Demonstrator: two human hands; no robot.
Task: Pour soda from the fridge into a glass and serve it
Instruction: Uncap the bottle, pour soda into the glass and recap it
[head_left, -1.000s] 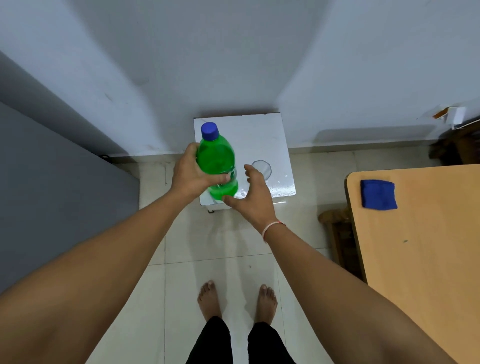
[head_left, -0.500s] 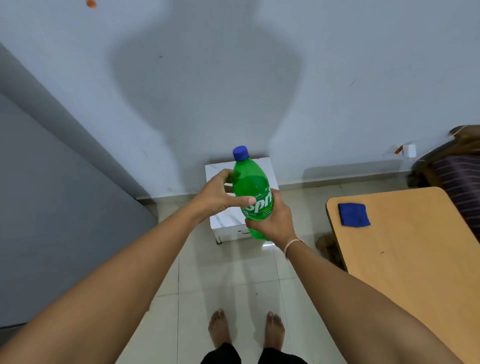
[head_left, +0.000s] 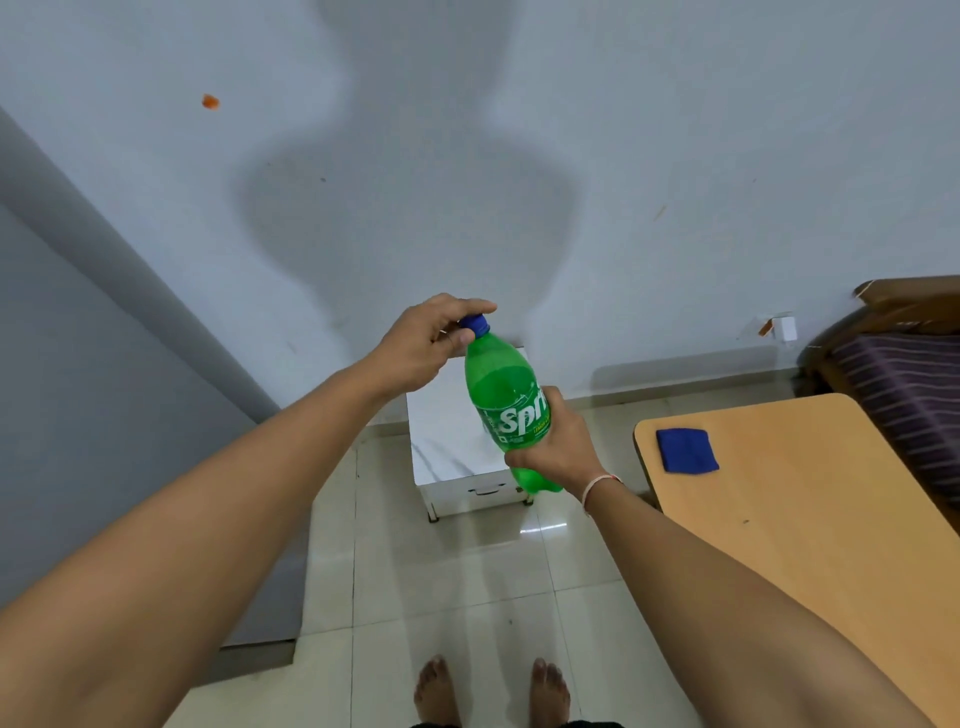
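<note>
A person standing barefoot on a tiled floor (head_left: 447, 582) holds one green soda bottle (head_left: 506, 400) up in front of a pale wall (head_left: 623, 156), both arms stretched forward. The right hand (head_left: 563, 449) has its grip clamped around the lower half of the bottle, covering the end of the white lettering on the label, so only "Spr" can be read; the bottle's base shows below the hand. The left hand (head_left: 423, 345) closes its grip over the single blue cap (head_left: 475, 323), thumb and fingers wrapped on it, hiding most of the cap's far side. The bottle leans slightly, its cap toward the left hand. Behind and below it stands one small white table (head_left: 447, 441), its right part hidden by the bottle and right hand; whether a glass stands there cannot be told. To the right is one wooden table (head_left: 805, 509), cut off by the frame's edge, with one blue cloth (head_left: 687, 450) lying near its far left corner. Further right, a striped piece of furniture (head_left: 904, 384) is only partly in view. One grey panel (head_left: 78, 389) fills the left side. Two bare feet (head_left: 436, 691) show at the bottom edge, the legs cut off. A thin band (head_left: 597, 486) circles the right wrist.
</note>
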